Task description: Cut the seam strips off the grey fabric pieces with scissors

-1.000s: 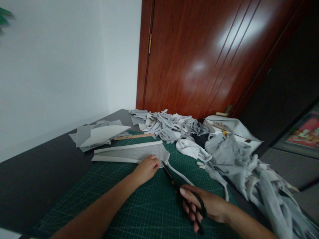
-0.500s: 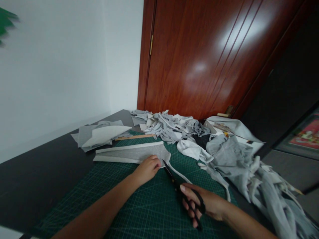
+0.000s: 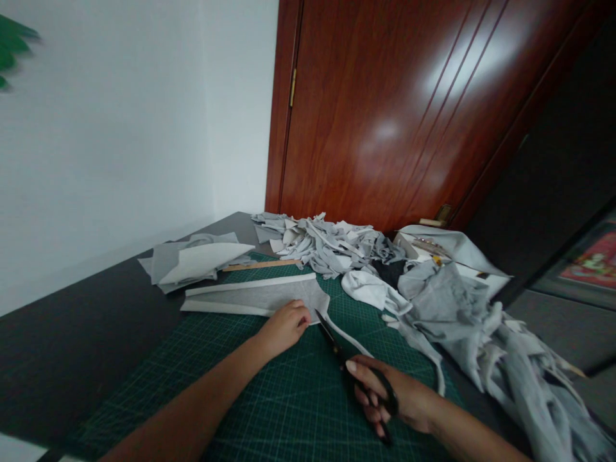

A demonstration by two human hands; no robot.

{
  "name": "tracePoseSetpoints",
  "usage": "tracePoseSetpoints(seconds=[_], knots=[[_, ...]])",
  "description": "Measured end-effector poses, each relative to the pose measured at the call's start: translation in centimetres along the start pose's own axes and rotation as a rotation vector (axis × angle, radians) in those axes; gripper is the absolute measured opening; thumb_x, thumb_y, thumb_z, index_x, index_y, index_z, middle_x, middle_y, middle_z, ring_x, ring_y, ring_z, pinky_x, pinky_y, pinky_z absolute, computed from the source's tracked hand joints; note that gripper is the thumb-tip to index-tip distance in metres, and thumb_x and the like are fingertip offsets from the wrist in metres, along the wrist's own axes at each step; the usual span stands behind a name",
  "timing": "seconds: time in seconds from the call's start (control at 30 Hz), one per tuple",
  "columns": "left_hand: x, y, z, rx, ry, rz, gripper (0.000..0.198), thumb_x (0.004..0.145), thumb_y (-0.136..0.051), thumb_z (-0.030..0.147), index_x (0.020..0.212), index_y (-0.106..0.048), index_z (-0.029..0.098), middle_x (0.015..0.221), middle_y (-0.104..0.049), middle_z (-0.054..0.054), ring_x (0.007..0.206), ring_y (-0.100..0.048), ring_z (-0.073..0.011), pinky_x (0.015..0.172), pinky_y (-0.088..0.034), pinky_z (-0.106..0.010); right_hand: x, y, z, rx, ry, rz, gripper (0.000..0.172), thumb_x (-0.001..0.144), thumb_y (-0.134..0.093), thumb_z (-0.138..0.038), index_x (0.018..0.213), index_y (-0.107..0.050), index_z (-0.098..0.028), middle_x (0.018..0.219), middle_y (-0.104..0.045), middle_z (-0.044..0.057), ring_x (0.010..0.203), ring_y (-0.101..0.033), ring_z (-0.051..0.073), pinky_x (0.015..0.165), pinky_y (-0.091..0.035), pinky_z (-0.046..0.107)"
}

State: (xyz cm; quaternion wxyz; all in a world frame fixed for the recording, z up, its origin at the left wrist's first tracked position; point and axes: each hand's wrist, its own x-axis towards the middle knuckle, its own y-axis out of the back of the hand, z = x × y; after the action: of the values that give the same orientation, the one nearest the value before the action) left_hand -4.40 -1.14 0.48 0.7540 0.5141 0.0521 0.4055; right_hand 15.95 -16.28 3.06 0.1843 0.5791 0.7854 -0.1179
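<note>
A grey fabric piece (image 3: pixel 260 295) with pale strips along its long edges lies across the green cutting mat (image 3: pixel 269 404). My left hand (image 3: pixel 287 326) rests at its near right corner, fingers closed and pressed on the cloth edge. In my right hand (image 3: pixel 380 388) are black-handled scissors (image 3: pixel 338 350), thumb and fingers through the loops. Their tips point up-left at the fabric's right end, just right of my left fingers. A narrow pale strip (image 3: pixel 349 339) trails from that end toward my right hand, passing behind the scissors.
Behind the mat spreads a heap of grey scraps (image 3: pixel 332 240). A stack of cut pieces (image 3: pixel 197 260) lies at left, near a wooden ruler-like strip (image 3: pixel 262 265). At right are a white box (image 3: pixel 409 247) and bunched grey cloth (image 3: pixel 447 308). A wall and a brown door stand behind.
The scissors and my right hand have shifted very slightly to the right. My left hand and the fabric piece stay where they were.
</note>
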Motion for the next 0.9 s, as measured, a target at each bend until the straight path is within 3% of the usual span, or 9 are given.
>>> tracePoseSetpoints(seconds=[0.37,0.63,0.9], knots=[[0.0,-0.1,-0.2,-0.001,0.004,0.001,0.016,0.081,-0.056,0.004,0.076,-0.063,0.018,0.083,-0.058,-0.001,0.084,-0.056,-0.016,0.078,-0.044,-0.025,0.1,0.4,0.5,-0.021,0.001,0.029,0.057,0.071,-0.063,-0.072,0.089,-0.046,-0.02,0.06,-0.044,-0.01,0.039,-0.038,0.003,0.033,-0.04,0.015],[-0.2,-0.7,0.5,0.053,0.042,0.017,0.011,0.08,-0.061,0.008,0.083,-0.065,0.018,0.085,-0.059,-0.002,0.085,-0.057,-0.0168,0.079,-0.044,-0.027,-0.7,1.1,0.6,-0.055,0.001,0.008,0.057,0.074,-0.06,-0.072,0.09,-0.049,-0.019,0.063,-0.047,-0.008,0.04,-0.045,0.004,0.034,-0.041,0.014],[0.0,-0.9,0.2,-0.019,0.034,0.069,0.015,0.08,-0.057,0.005,0.074,-0.063,0.018,0.08,-0.059,-0.001,0.082,-0.057,-0.0164,0.075,-0.044,-0.025,0.0,0.7,-0.9,-0.006,-0.057,-0.047,0.067,0.064,-0.061,-0.08,0.089,-0.046,-0.019,0.06,-0.051,-0.007,0.045,-0.051,0.007,0.039,-0.052,0.021]])
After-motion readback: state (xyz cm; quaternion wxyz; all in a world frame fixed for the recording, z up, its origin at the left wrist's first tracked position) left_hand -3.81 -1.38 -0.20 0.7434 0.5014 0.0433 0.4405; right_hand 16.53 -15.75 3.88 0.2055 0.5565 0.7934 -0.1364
